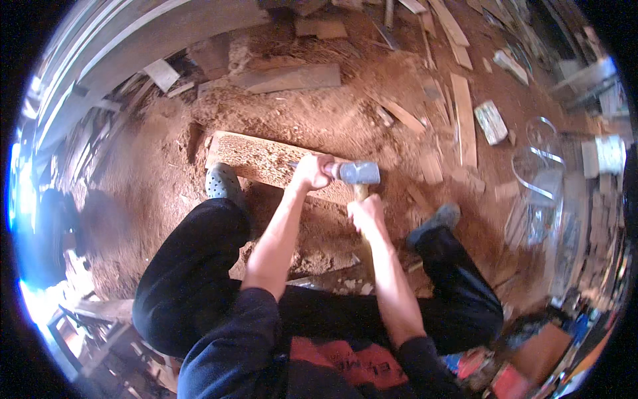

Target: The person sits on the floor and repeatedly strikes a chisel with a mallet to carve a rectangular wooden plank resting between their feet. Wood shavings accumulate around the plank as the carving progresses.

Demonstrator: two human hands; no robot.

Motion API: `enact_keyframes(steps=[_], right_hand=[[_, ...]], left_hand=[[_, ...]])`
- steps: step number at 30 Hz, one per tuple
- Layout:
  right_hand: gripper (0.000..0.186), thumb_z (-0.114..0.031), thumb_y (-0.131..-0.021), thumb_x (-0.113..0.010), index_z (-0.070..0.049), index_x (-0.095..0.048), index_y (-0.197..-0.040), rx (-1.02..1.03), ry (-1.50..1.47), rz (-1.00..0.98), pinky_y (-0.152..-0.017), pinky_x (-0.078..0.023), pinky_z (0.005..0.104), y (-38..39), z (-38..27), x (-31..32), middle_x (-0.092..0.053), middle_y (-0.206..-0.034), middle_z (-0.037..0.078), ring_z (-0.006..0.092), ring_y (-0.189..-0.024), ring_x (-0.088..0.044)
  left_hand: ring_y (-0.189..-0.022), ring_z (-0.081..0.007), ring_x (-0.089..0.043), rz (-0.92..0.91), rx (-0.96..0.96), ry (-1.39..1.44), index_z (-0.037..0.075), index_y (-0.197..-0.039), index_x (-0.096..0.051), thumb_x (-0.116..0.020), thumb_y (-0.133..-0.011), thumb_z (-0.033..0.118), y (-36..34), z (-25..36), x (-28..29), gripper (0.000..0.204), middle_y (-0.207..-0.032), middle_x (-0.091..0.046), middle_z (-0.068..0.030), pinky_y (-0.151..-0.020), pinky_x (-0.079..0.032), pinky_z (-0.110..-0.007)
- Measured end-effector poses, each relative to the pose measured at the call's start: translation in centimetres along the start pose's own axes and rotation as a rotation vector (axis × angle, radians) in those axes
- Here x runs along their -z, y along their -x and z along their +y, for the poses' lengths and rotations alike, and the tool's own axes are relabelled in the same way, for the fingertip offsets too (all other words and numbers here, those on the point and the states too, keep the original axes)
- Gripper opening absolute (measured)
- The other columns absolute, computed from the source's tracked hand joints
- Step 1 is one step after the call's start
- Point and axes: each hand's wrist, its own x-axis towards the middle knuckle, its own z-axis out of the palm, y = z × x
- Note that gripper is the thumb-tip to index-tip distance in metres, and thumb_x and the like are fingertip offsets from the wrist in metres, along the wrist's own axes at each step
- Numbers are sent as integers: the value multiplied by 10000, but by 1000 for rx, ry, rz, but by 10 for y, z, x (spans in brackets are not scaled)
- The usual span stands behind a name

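Observation:
A long wooden board (249,154) lies on the ground between my feet, its upper face pitted with carved marks. My left hand (311,173) is closed around a chisel, whose thin blade points left along the board. The chisel's handle end (334,171) sticks out to the right of my fist. My right hand (367,213) grips a hammer by its wooden handle. The grey metal hammer head (360,173) is at the chisel's butt end; whether they touch I cannot tell.
My left clog (223,182) is against the board's left end; the right clog (435,225) stands on the brown, chip-covered ground. Loose planks (464,120) and a pale block (490,122) lie to the right. Another flat board (289,78) lies beyond, and stacked timber (166,33) lines the far left.

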Motion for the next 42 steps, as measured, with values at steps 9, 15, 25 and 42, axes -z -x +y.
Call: enact_keyframes(steps=[9,15,25,42], right_hand=[[181,64,-677,-475,-97,-394,-689,544,-1188,179,-321,-345,249,47,-44,48,-422,-512,10,102,-355,-408],[270,-172,-649,-583,95,-588,-685,243,298,75,-589,-502,410,-29,9,-9,-602,-632,267,366,-633,-634],[283,-155,-694,-551,96,-621,-804,52,447,117,-669,-502,449,-44,58,-10,-617,-782,300,408,-788,-632],[166,-90,-623,-566,-12,-485,-500,7,155,45,-330,-367,354,-70,105,-28,-476,-423,83,197,-333,-472]], left_hand=[[-773,-356,-618,66,-86,44,64,-802,-633,-585,-576,171,16,-13,-9,255,-780,-636,-172,-694,-499,-405],[-741,-353,-622,18,-101,-32,93,-777,-634,-582,-580,156,18,-17,-9,213,-742,-634,-162,-667,-502,-414],[-449,-125,-467,719,-52,980,60,-592,-554,-486,-580,34,44,-90,75,73,-525,-518,-41,-423,-388,-248],[-757,-354,-619,8,-166,199,68,-820,-625,-603,-521,160,13,19,10,314,-763,-631,-164,-669,-502,-380]])
